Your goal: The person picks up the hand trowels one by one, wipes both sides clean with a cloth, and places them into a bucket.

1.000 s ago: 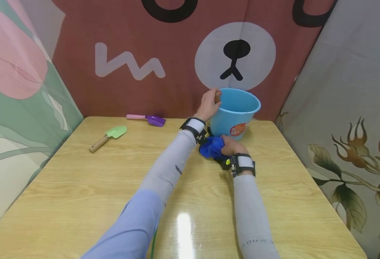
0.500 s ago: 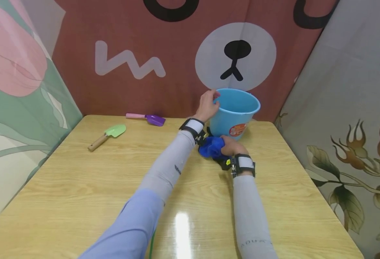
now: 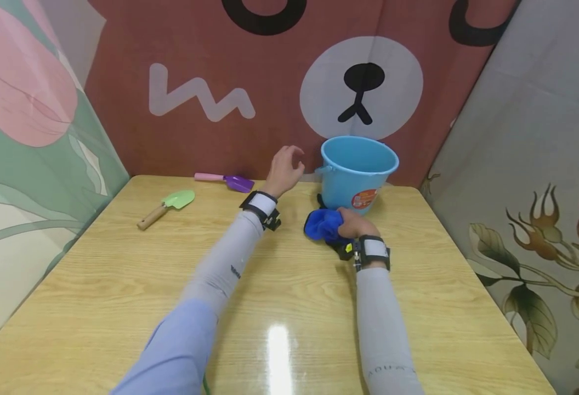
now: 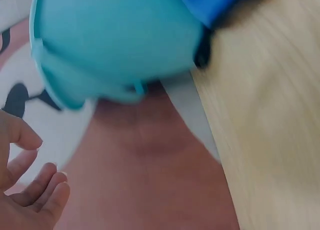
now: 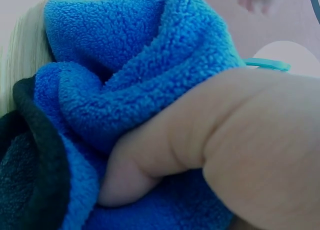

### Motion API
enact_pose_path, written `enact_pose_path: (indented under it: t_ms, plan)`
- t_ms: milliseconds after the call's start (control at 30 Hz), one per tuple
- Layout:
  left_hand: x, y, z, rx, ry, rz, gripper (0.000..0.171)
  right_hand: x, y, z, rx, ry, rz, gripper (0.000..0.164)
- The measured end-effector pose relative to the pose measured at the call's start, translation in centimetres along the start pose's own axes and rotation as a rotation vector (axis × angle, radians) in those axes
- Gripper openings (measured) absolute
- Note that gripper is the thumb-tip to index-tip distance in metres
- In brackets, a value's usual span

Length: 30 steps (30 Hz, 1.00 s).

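Note:
My left hand (image 3: 283, 173) is in the air left of the light-blue bucket (image 3: 339, 186), its fingers loosely bent and holding nothing. The left wrist view shows the same fingers (image 4: 35, 192) apart from the bucket, whose handle hangs down its side. In front of the bucket's base, my right hand (image 3: 359, 224) grips a bunched blue cloth (image 3: 323, 225). Close up, the cloth (image 5: 140, 55) looks fluffy with a dark edging, and the thumb (image 5: 135, 175) presses into its folds. The other right fingers are hidden by the cloth, and the bucket's floor cannot be seen.
A green trowel with a wooden handle (image 3: 166, 208) lies on the wooden table (image 3: 171, 285) at the left. Behind it, near the back edge, is a purple scoop with a pink handle (image 3: 225, 181). A printed curtain (image 3: 196, 142) hangs right behind the table.
My left hand has left the bucket's rim and moved left. The brown thing its fingers held there a second ago is out of sight. My right hand stays on the cloth.

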<state>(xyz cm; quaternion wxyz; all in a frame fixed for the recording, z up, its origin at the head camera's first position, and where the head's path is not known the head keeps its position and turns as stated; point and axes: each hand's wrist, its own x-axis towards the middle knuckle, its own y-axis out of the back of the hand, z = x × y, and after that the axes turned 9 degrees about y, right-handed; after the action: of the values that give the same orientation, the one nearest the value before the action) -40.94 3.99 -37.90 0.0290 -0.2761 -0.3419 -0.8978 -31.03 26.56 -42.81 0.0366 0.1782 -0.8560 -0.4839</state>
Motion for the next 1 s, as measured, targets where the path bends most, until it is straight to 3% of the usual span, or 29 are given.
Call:
enact_pose_path:
  t_ms: [167, 467, 600, 833, 1000]
  plan:
    - [-1.7, 3.7, -4.3, 0.027, 0.052, 0.037, 0.027, -0.1, 0.0, -0.4, -0.031, 0.007, -0.026, 0.037]
    - [-5.4, 11.7, -12.1, 0.072, 0.263, 0.120, 0.035, -0.1, -0.1, -0.9, -0.143, -0.033, -0.081, 0.059]
    - [-7.3, 14.3, -15.0, 0.139, 0.351, 0.113, 0.043, 0.5, -0.3, -0.7, -0.155, -0.077, -0.098, 0.069]
    - [-10.3, 16.6, -18.3, 0.226, 0.553, 0.059, 0.051, 2.2, -1.2, 0.6, -0.160, -0.113, -0.118, 0.073]
    - [-11.2, 17.2, -19.6, 0.263, 0.720, 0.087, 0.052, 0.8, -0.7, -0.7, -0.124, -0.115, -0.118, 0.073]
